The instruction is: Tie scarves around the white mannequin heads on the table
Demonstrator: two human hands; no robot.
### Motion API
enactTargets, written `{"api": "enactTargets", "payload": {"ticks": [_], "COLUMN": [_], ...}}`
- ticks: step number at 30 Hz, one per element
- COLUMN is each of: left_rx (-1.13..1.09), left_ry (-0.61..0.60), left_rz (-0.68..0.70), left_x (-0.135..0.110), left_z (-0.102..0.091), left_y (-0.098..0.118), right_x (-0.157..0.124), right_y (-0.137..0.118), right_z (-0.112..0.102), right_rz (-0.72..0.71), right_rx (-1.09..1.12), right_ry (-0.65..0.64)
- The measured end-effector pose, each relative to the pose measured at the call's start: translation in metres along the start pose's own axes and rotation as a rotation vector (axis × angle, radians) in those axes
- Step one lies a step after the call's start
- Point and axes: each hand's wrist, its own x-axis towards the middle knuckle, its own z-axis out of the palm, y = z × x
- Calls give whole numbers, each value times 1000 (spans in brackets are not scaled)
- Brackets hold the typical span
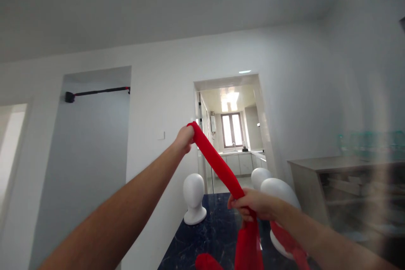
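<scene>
Left hand [184, 138] raised high at arm's length, fingers pressed together around the top end of a red cloth [218, 164]. Right hand [253, 204] lower and nearer, fist wrapped tight around the same cloth farther down. Between the 2 hands, cloth pulled taut in a slanted band, running from upper left down to lower right. Below the right fist, loose cloth hanging straight down past the bottom edge of the view, with another fold trailing under the right forearm (exact path there hidden by the arm). A further bunch of red fabric visible at the bottom edge, over the dark marbled table [215, 232].

On that table, 3 white mannequin heads: 1 upright at the left [193, 198], standing clear of the cloth; 1 farther back [261, 176]; 1 close behind the right hand [280, 192], partly covered by hand and cloth. Whether the cloth touches that nearest head cannot be told.

Behind, a white wall with an open doorway [232, 130] leading to a bright kitchen with a window. At the left, a recess with a black bar [98, 91] mounted near its top. At the right, a grey shelf unit [344, 190], blurred, with greenish things on top too smeared to identify.
</scene>
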Motion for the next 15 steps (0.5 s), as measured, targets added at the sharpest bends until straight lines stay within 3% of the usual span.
{"api": "enactTargets", "payload": {"ticks": [7,11,15], "left_rx": [-86,-143,-189], "left_ry": [172,154,137], "left_rz": [-66,-150,-230], "left_x": [22,24,24], "left_z": [-63,-76,-79], "left_y": [-13,-28,-43], "right_x": [-95,-150,-186], "right_y": [0,-25,-40], "right_z": [-79,-110,-141], "right_rz": [228,353,420], "right_rx": [-205,-284,-389], "right_ry": [150,202,248]}}
